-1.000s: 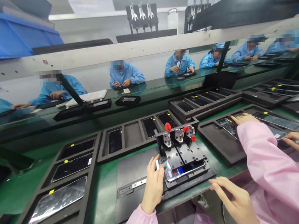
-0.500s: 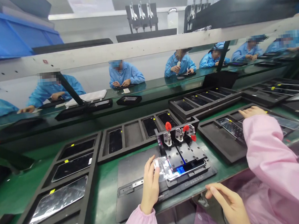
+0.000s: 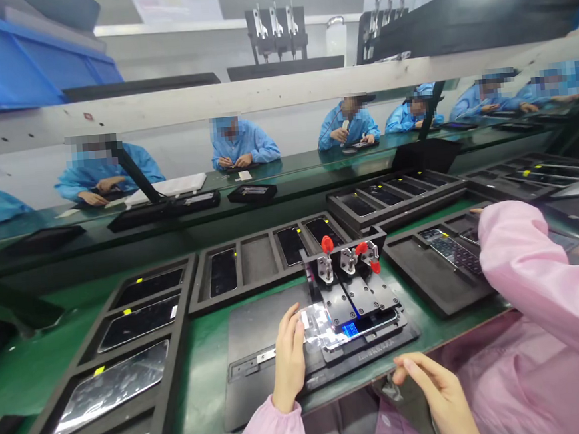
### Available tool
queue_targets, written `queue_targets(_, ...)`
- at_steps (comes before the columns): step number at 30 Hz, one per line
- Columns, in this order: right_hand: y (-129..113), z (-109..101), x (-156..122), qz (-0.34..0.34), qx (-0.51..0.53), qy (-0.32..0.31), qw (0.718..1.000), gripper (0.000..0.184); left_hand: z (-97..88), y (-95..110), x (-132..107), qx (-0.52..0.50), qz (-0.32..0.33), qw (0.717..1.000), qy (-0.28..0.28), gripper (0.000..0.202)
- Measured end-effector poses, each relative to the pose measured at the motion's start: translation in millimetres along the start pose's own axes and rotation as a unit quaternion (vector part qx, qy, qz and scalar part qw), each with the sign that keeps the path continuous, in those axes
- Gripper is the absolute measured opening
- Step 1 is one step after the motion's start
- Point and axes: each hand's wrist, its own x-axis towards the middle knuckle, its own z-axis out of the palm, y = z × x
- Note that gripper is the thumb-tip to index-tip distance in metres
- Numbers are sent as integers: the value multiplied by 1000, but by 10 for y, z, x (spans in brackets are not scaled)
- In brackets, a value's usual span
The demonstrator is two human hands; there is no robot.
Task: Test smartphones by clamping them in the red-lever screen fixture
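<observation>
My left hand [image 3: 289, 357] sits at the near side of a black clamping jig [image 3: 356, 298] with red-handled toggle clamps [image 3: 343, 258]. Its fingertips pinch a white tab on a shiny transparent film [image 3: 321, 325]. The film lies curled over the left end of a phone [image 3: 371, 324] held in the jig, hiding that end. My right hand [image 3: 436, 392] rests lower down by the bench's front edge, fingers apart, holding nothing.
Black trays [image 3: 142, 322] of phones with yellow stickers line the green bench [image 3: 207, 384] on the left and behind the jig. At right, a co-worker's pink sleeve [image 3: 539, 271] reaches over another tray [image 3: 434, 266]. Workers in blue sit along a farther bench.
The film has shifted left and up off the phone, exposing less of its left end. My right hand has moved slightly left. The co-worker's pink arm has moved right and covers less of the tray.
</observation>
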Motion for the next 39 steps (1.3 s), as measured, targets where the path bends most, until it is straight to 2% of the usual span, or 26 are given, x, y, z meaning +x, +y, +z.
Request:
queue_targets(5,55,25,10,23,39,-8,999,30,-4,8,-3,-4,-2,1000,0,36)
queue_targets(10,7,41,13,44,34,-19,998,33,-6,15,-10,-9,-1,1000,2,37)
queue_targets(39,152,27,29,49,72,-28,996,28,3,-8,0,5,-1,1000,1,35)
